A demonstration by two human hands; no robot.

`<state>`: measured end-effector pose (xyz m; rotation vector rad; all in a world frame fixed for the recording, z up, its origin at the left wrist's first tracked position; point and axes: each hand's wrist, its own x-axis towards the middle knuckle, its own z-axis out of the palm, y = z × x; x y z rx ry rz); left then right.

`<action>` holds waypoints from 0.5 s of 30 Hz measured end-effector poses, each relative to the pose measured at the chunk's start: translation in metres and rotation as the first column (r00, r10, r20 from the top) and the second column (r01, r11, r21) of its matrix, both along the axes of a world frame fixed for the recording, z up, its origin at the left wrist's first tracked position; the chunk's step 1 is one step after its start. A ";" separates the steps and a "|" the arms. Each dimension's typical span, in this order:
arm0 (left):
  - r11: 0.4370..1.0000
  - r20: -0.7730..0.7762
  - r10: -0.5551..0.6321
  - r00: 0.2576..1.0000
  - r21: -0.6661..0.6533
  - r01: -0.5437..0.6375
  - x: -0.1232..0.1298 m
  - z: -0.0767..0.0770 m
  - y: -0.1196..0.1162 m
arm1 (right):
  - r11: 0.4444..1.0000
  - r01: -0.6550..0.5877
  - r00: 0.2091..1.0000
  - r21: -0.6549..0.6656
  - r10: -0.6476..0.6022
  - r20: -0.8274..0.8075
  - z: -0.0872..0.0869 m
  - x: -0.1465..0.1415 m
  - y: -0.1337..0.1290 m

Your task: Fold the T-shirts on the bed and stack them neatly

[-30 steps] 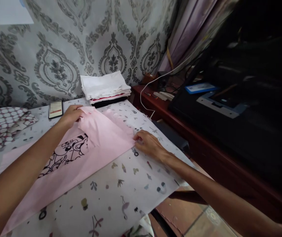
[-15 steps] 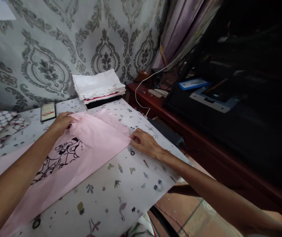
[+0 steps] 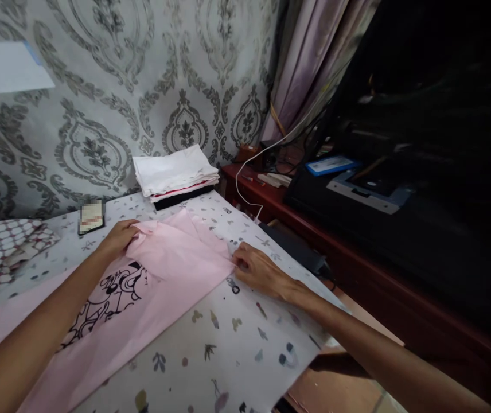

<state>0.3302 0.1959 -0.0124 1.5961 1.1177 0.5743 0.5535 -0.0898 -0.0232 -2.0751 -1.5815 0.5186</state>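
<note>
A pink T-shirt (image 3: 185,258) with a black line-drawn cartoon print lies spread across the patterned table cover (image 3: 176,355). Its upper part is folded over, covering some of the print. My left hand (image 3: 121,236) pinches the shirt near its collar, fingertips partly hidden by the cloth. At the shirt's right edge, my right hand (image 3: 256,267) grips a corner of the fabric between thumb and fingers. My left forearm crosses over the shirt and hides part of it.
A folded stack of white, red and black cloth (image 3: 176,172) stands by the patterned wall. A phone-like device (image 3: 91,218) and a dotted cloth (image 3: 4,252) lie at the left. Along the right runs a dark red cabinet (image 3: 271,198) with a white cable (image 3: 245,152) and a large black screen.
The view has tilted up slightly, so everything sits lower in the picture. Both hands keep their hold on the shirt, which looks nearly the same.
</note>
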 end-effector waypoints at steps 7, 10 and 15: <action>0.996 -0.059 -0.009 0.998 0.083 0.014 0.008 -0.002 0.010 | 0.999 -0.038 0.999 0.021 0.038 0.004 -0.005 0.005 -0.001; 0.998 -0.065 0.001 0.998 0.061 0.003 0.010 -0.006 0.011 | 0.997 -0.060 0.998 0.039 0.061 -0.013 -0.005 0.007 -0.002; 0.997 -0.100 0.055 0.993 0.056 -0.050 0.013 -0.004 0.008 | 0.997 -0.045 0.993 0.059 0.051 -0.105 -0.006 0.011 -0.002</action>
